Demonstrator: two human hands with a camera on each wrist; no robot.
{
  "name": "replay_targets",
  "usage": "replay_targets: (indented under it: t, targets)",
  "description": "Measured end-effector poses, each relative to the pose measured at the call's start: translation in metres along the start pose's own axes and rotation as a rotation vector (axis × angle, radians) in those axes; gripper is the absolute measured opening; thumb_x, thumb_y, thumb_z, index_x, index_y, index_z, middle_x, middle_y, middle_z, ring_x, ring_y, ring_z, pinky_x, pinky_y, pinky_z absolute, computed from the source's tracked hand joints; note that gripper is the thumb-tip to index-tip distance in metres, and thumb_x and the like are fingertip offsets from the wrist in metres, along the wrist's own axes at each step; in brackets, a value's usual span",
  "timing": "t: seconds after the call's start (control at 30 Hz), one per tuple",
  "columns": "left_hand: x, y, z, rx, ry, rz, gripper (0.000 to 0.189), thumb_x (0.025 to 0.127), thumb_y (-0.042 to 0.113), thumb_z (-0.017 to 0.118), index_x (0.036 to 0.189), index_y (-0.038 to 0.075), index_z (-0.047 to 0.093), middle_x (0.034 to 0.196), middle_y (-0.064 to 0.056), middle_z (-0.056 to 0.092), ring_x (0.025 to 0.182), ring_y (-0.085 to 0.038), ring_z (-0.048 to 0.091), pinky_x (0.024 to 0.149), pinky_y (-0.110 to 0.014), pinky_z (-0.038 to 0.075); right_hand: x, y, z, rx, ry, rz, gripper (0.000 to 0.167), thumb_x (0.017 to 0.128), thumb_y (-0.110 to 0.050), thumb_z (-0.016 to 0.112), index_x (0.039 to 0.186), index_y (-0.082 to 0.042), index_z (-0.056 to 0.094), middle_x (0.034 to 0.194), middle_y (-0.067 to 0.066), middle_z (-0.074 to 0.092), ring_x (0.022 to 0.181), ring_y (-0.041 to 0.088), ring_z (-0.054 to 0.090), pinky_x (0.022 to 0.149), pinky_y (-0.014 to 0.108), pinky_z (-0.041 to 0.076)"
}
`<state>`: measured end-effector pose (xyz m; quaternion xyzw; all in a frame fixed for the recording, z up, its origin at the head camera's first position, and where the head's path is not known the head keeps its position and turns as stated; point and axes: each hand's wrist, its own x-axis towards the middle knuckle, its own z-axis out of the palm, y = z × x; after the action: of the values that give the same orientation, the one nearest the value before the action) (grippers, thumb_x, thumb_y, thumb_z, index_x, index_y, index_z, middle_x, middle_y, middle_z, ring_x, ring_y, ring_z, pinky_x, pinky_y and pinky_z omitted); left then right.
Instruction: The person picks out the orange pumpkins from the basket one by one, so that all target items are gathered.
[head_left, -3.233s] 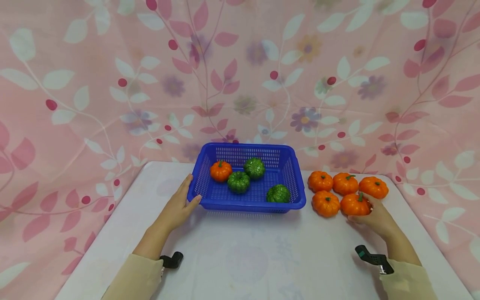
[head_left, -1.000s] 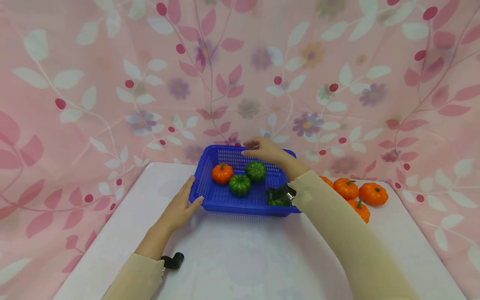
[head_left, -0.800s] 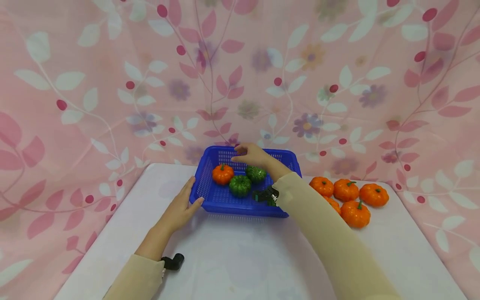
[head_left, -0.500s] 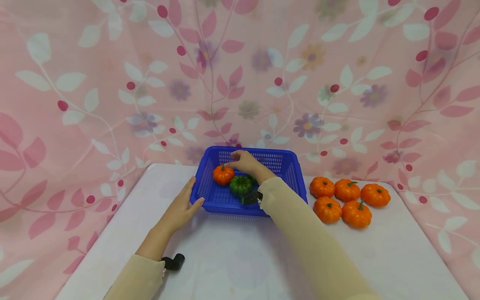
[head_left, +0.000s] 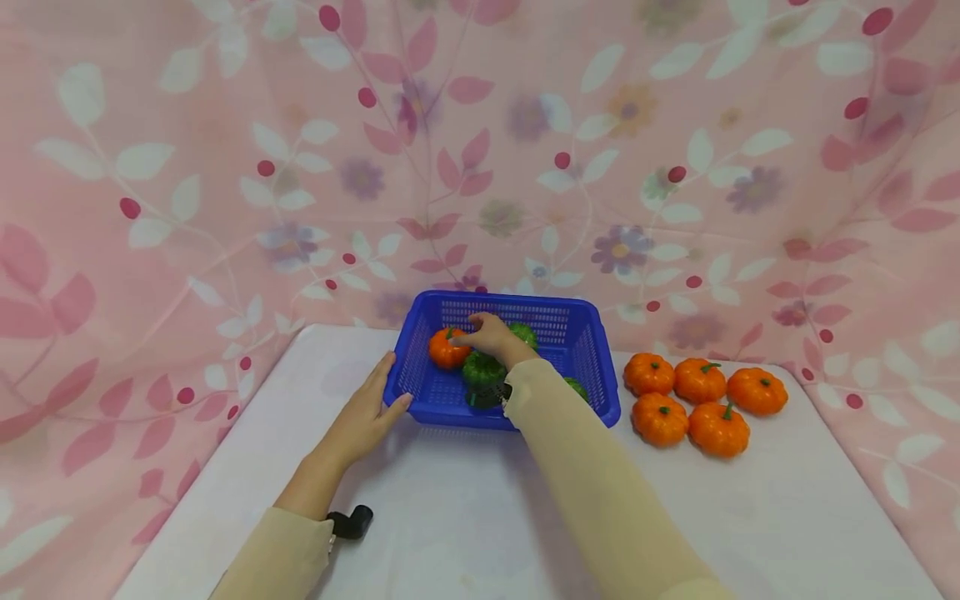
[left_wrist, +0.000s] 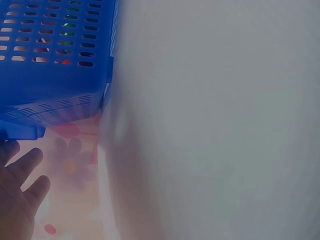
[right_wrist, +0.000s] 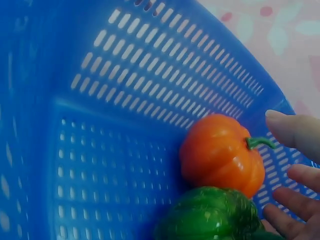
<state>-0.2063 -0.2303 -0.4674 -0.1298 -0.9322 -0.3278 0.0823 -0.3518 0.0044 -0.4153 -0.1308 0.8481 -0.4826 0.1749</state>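
A blue plastic basket [head_left: 442, 413] holds a small orange pumpkin [head_left: 442, 352] at its left side and several green pumpkins [head_left: 480, 368]. My right hand [head_left: 493, 337] reaches inside, just right of the orange pumpkin. In the right wrist view its thumb and fingers are spread near that pumpkin's green stem, with a gap visible between them and the pumpkin. The right forearm and wrist camera partly cover the green pumpkins. My left hand [head_left: 362, 421] rests with extended fingers against the basket's left end; the left wrist view shows those fingertips [left_wrist: 34, 157] by the rim.
Several orange pumpkins [head_left: 700, 381] sit in two rows on the white table [head_left: 465, 517], right of the basket. Behind the table hangs a pink floral curtain [head_left: 480, 192], close to the basket's back wall.
My right hand has left an orange pumpkin in the group at the right, crossed over the basket and lowered beside the orange pumpkin inside. My left hand has stayed at the basket's end.
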Motion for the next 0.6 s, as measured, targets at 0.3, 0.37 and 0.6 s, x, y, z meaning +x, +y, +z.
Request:
replay_targets:
  t: [0.3,0.37,0.6]
  targets:
    - [0.002,0.002,0.004,-0.017,-0.002,0.008,0.078,0.104,0.038,0.053,0.160,0.004,0.011,0.166,-0.016,0.016,0.151,-0.034,0.020,0.121,-0.054,0.018,0.003,-0.001,0.009,-0.045,-0.013,-0.023,0.078,0.087,-0.024,0.078,0.150,0.000,0.041,0.151,0.021,0.043,0.137,0.036,0.043,0.113,0.046,0.038]
    - [0.002,0.001,0.004,-0.025,0.006,0.015,0.078,0.103,0.036,0.054,0.160,0.003,0.012,0.166,-0.017,0.016,0.150,-0.035,0.021,0.120,-0.055,0.019,0.004,0.000,0.011,-0.056,-0.017,-0.015,0.079,0.086,-0.025,0.079,0.150,0.000,0.041,0.151,0.020,0.044,0.137,0.035,0.043,0.114,0.046,0.036]
    - [0.001,-0.002,0.002,-0.006,0.007,-0.001,0.079,0.104,0.043,0.051,0.161,0.006,0.010,0.167,-0.012,0.015,0.151,-0.032,0.021,0.121,-0.052,0.019,0.011,0.003,0.015,-0.090,-0.040,-0.006,0.079,0.086,-0.023,0.080,0.152,-0.004,0.040,0.152,0.017,0.044,0.135,0.034,0.045,0.114,0.045,0.037]
